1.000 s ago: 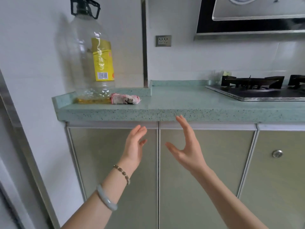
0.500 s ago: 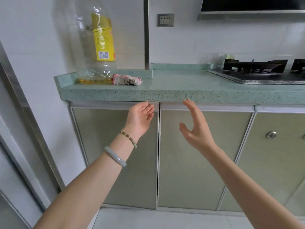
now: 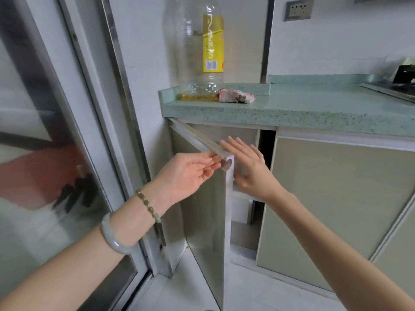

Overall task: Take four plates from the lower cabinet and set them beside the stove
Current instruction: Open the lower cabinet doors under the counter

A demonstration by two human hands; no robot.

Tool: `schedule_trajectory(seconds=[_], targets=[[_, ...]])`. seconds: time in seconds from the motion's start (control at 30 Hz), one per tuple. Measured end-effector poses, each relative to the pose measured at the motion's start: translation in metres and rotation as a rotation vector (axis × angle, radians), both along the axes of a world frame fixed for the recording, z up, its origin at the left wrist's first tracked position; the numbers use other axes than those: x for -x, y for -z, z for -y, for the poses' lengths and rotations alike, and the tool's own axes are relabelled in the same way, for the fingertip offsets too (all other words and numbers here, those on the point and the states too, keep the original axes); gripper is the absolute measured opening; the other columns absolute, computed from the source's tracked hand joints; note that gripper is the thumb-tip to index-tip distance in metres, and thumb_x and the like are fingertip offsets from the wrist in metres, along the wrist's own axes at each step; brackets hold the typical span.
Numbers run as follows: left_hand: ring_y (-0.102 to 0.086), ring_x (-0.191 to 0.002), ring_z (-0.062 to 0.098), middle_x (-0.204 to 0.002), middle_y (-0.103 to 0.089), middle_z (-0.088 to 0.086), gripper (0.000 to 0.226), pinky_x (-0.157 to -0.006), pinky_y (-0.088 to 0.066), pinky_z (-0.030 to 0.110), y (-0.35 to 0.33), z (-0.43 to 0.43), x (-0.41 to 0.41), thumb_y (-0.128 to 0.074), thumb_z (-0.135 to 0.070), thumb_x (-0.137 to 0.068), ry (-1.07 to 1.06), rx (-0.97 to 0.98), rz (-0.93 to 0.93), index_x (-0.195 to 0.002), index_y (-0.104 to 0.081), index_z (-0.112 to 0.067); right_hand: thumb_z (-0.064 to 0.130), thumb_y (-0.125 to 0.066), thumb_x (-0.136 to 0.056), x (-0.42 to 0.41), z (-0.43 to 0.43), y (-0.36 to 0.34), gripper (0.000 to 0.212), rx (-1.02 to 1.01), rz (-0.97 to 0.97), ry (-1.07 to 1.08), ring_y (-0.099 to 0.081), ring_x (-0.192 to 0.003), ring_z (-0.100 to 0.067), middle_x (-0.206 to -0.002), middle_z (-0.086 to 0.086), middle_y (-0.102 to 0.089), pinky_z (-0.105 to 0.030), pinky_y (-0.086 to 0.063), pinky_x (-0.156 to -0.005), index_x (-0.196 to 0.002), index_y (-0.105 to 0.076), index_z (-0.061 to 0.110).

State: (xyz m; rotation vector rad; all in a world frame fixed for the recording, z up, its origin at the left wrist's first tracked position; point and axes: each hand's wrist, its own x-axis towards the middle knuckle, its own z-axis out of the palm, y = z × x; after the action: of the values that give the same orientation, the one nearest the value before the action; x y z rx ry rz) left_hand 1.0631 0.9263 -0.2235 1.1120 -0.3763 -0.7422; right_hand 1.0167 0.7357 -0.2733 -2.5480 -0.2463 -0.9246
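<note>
Head view: the green speckled stone desk [image 3: 314,108] carries no plates, and only a corner of the black gas stove [image 3: 393,88] shows at its far right. Below it, the pale olive lower cabinet door with a white frame [image 3: 202,209] stands swung out on its left hinge. The cabinet opening [image 3: 243,239] shows only a white shelf edge and shadow. No plate is visible; in my judgement all four sit inside, out of sight.

Progress: the door is partly open, and all four fetches and placements are left.

The left hand [image 3: 186,173] reaches in palm up. Its fingers [image 3: 206,162] are nearly straight, with the tips laid on the door's top corner at the free edge, and no closed grasp shows. The right hand [image 3: 249,169] sits just behind that edge, its fingers [image 3: 242,147] spread and straight, holding nothing.
</note>
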Motion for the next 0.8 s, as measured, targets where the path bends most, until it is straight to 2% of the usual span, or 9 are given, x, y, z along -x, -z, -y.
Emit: schedule_trajectory(seconds=[0.1,0.17,0.27,0.37,0.47,0.6,0.67,0.73,0.8], targets=[[-0.057,-0.112,0.025,-0.117,-0.065,0.015,0.037,-0.093,-0.04,0.027,-0.004,-0.037,0.002,-0.055,0.004,-0.079,-0.031,-0.033,0.09,-0.115,-0.065,0.001,0.001,-0.045,-0.079,-0.016,-0.033,-0.009,0.074,0.063,-0.011,-0.106,-0.014,-0.147,-0.018,-0.157,0.001,-0.025,-0.042,-0.003,-0.116,-0.146,-0.032,0.031],[-0.062,-0.108,0.024,-0.119,-0.065,0.017,0.034,-0.092,-0.043,0.027,-0.007,-0.067,0.0,-0.059,0.006,-0.074,-0.079,-0.084,0.157,-0.104,-0.073,-0.002,-0.003,-0.045,-0.08,-0.027,-0.059,-0.012,0.075,0.113,-0.005,-0.172,-0.013,-0.147,-0.017,-0.157,0.002,-0.026,-0.039,0.0,-0.115,-0.146,-0.034,0.03],[-0.063,-0.111,0.024,-0.129,-0.061,0.021,0.047,-0.096,-0.051,0.033,-0.007,-0.104,-0.001,-0.058,0.008,-0.075,-0.167,-0.16,0.23,-0.121,-0.064,-0.001,-0.007,-0.044,-0.076,-0.041,-0.094,-0.013,0.08,0.155,-0.02,-0.26,-0.01,-0.148,-0.018,-0.157,0.003,-0.024,-0.04,0.001,-0.116,-0.147,-0.031,0.028],[-0.06,-0.118,0.024,-0.123,-0.067,0.015,0.049,-0.096,-0.05,0.043,-0.004,-0.134,0.001,-0.051,0.013,-0.081,-0.294,-0.245,0.338,-0.124,-0.063,-0.009,-0.008,-0.044,-0.074,-0.055,-0.127,-0.017,0.082,0.205,-0.042,-0.317,-0.007,-0.149,-0.02,-0.159,0.001,-0.02,-0.045,0.002,-0.117,-0.149,-0.028,0.024],[-0.06,-0.119,0.018,-0.124,-0.067,0.005,0.056,-0.102,-0.046,0.043,0.004,-0.154,0.003,-0.061,-0.002,-0.075,-0.422,-0.326,0.473,-0.129,-0.058,-0.02,-0.007,-0.044,-0.075,-0.068,-0.152,-0.024,0.083,0.25,-0.061,-0.338,-0.006,-0.149,-0.022,-0.16,-0.002,-0.017,-0.049,0.001,-0.118,-0.15,-0.024,0.023],[-0.038,-0.126,0.003,-0.144,-0.035,-0.006,0.074,-0.099,-0.038,0.019,0.023,-0.162,0.004,-0.069,-0.012,-0.083,-0.704,-0.677,0.817,-0.147,-0.033,-0.021,-0.004,-0.045,-0.078,-0.082,-0.175,-0.031,0.083,0.307,-0.094,-0.344,0.001,-0.149,-0.023,-0.16,-0.001,-0.013,-0.048,0.006,-0.117,-0.151,-0.018,0.026],[-0.034,-0.13,0.008,-0.148,-0.027,-0.002,0.078,-0.107,-0.033,0.023,0.032,-0.165,0.001,-0.067,-0.014,-0.086,-0.775,-0.808,1.012,-0.15,-0.023,-0.016,-0.001,-0.047,-0.079,-0.089,-0.18,-0.032,0.084,0.334,-0.097,-0.339,0.003,-0.149,-0.023,-0.161,0.0,-0.012,-0.048,0.007,-0.116,-0.151,-0.015,0.028],[-0.024,-0.142,0.018,-0.155,-0.021,0.005,0.081,-0.116,-0.019,0.028,0.039,-0.171,-0.007,-0.065,-0.018,-0.087,-0.841,-1.043,1.202,-0.152,-0.018,-0.011,0.001,-0.048,-0.08,-0.096,-0.185,-0.032,0.084,0.362,-0.096,-0.332,0.004,-0.149,-0.023,-0.161,0.0,-0.011,-0.05,0.006,-0.117,-0.152,-0.014,0.028],[-0.016,-0.148,0.025,-0.158,-0.022,0.01,0.083,-0.12,-0.017,0.043,0.043,-0.179,-0.015,-0.064,-0.023,-0.086,-0.898,-1.267,1.331,-0.152,-0.018,-0.006,0.002,-0.047,-0.081,-0.102,-0.191,-0.03,0.083,0.373,-0.092,-0.322,0.004,-0.149,-0.024,-0.161,0.0,-0.01,-0.05,0.004,-0.118,-0.152,-0.013,0.028]])
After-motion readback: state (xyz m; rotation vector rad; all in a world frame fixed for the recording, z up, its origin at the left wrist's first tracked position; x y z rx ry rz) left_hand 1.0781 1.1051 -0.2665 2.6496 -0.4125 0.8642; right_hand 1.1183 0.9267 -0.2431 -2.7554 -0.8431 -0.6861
